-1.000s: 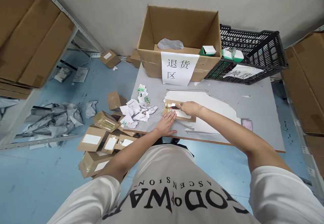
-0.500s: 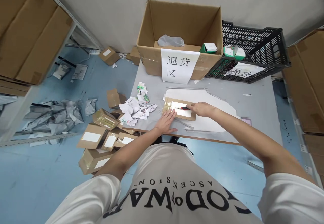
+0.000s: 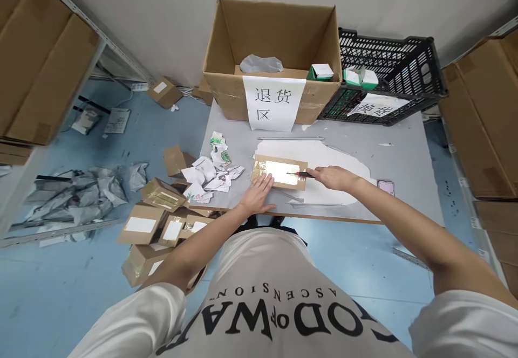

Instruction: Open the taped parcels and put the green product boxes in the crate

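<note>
A small taped cardboard box (image 3: 259, 166) with a white label lies flat on the table. My left hand (image 3: 256, 193) rests on the box's near left part, fingers stretched out over the label's edge and thumb apart. In my right hand (image 3: 332, 178) is a red and black utility knife (image 3: 303, 174), held in closed fingers. Its thin blade points left over the label; whether the tip touches the box I cannot tell. Beneath the box spreads a large white sheet (image 3: 343, 166). Torn white paper pieces (image 3: 208, 172) are heaped left of the box.
Behind stands a large open carton (image 3: 230, 96) with a paper sign, beside a black plastic crate (image 3: 416, 85) holding green-white boxes. A phone (image 3: 386, 187) lies at the right. Cardboard parcels (image 3: 141, 223) are piled on the floor left of the table (image 3: 408, 158).
My right hand and the knife have drawn slightly right relative to the box. My left hand stays on the box. The whole view has shifted a little.
</note>
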The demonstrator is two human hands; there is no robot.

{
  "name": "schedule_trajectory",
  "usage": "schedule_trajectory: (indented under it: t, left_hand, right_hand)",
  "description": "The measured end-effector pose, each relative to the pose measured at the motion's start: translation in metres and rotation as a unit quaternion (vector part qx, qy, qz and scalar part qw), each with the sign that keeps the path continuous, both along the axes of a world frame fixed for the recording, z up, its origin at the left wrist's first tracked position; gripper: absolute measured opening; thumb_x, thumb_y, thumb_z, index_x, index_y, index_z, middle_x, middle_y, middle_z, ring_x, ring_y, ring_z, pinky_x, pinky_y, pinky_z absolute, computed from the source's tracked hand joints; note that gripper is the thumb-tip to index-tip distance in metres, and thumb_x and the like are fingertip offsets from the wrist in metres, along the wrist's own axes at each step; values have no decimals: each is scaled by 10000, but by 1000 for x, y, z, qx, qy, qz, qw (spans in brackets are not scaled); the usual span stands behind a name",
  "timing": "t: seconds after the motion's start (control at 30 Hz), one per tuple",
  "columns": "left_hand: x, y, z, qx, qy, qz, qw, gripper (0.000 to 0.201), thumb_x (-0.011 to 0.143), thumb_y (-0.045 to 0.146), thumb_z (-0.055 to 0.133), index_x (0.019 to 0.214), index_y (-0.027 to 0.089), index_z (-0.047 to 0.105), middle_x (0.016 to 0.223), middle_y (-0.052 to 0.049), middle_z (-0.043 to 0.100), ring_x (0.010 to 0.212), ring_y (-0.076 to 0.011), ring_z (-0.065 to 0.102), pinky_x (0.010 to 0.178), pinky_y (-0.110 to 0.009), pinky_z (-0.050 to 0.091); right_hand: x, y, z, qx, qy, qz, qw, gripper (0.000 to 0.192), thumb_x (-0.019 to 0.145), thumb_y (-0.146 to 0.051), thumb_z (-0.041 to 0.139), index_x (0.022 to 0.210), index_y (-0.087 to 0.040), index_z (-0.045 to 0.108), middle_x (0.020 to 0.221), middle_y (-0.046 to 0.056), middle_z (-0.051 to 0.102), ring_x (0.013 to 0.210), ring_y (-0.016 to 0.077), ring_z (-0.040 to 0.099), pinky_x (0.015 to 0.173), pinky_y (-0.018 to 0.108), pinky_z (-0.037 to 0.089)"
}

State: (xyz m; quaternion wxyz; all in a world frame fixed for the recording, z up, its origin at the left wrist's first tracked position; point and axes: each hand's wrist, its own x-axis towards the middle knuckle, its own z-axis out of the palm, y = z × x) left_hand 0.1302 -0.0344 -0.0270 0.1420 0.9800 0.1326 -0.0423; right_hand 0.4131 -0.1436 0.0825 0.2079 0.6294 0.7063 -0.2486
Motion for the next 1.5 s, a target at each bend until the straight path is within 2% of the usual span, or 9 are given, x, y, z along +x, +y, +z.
schedule_trajectory:
  t: [0.43,0.63,0.77,0.87,0.93,1.07,1.2,1.33,1.5]
  left_hand:
    - [4,4,1,5,6,-8,1000,989,762,704,434,1464,59,173,1524,-178,186,1418,-324,89,1125,-447,144]
    - [4,4,2,4,15,-14,1000,986,761,700,444,1465,65,170,1521,-174,198,1417,-323,97,1126,-450,149]
    - [7,2,7,15,22,-3,1000,936,780,683,436,1452,68,221,1519,-166,210,1414,-320,125,1124,-440,167]
    - [12,4,13,27,29,14,999,781,837,601,414,1429,105,298,1497,-149,283,1396,-307,210,1109,-435,214]
    - [17,9,19,34,29,18,999,686,870,547,389,1412,128,339,1475,-139,335,1376,-291,272,1101,-429,235]
    - [41,23,32,46,0,-7,999,749,856,577,398,1421,94,305,1492,-166,286,1398,-281,217,1131,-422,165]
    - [84,30,36,37,-3,-67,997,984,775,706,411,1456,39,166,1527,-200,142,1422,-308,86,1137,-454,83]
    - [114,35,31,32,38,-102,994,1135,690,781,427,1462,17,98,1526,-221,109,1420,-331,50,1130,-470,38]
    - [117,38,23,41,58,-107,992,1230,616,844,414,1463,17,81,1528,-234,73,1413,-368,-1,1116,-499,21]
  right_hand:
    - [39,-66,2,-21,-24,-75,997,522,888,-126,321,1393,-255,309,1078,126,614,735,210,613,607,302,363]
    - [49,-87,-11,11,12,-115,993,471,893,-200,375,1363,-235,387,1004,123,637,711,203,617,646,302,392]
    - [52,-114,-22,69,74,-196,975,442,922,-311,338,1354,-248,405,1066,110,640,775,226,629,653,315,437]
    - [35,-126,-36,147,159,-281,935,474,927,-348,333,1385,-234,373,1132,113,626,897,240,621,724,335,474]
    - [19,-127,-49,177,228,-347,892,497,926,-357,336,1400,-209,358,1064,111,646,830,220,628,722,342,491]
    - [-10,-125,-81,172,377,-503,759,603,912,-452,361,1445,-184,272,827,64,649,518,142,548,487,292,483]
    - [-31,-126,-108,190,479,-582,629,716,864,-519,450,1468,-226,200,888,61,621,511,117,524,394,250,443]
    - [-44,-125,-121,193,526,-592,579,734,844,-526,493,1463,-240,221,875,50,610,503,100,506,376,227,424]
    - [-53,-117,-125,196,552,-593,553,727,844,-511,501,1464,-252,223,868,37,605,504,94,497,379,222,417]
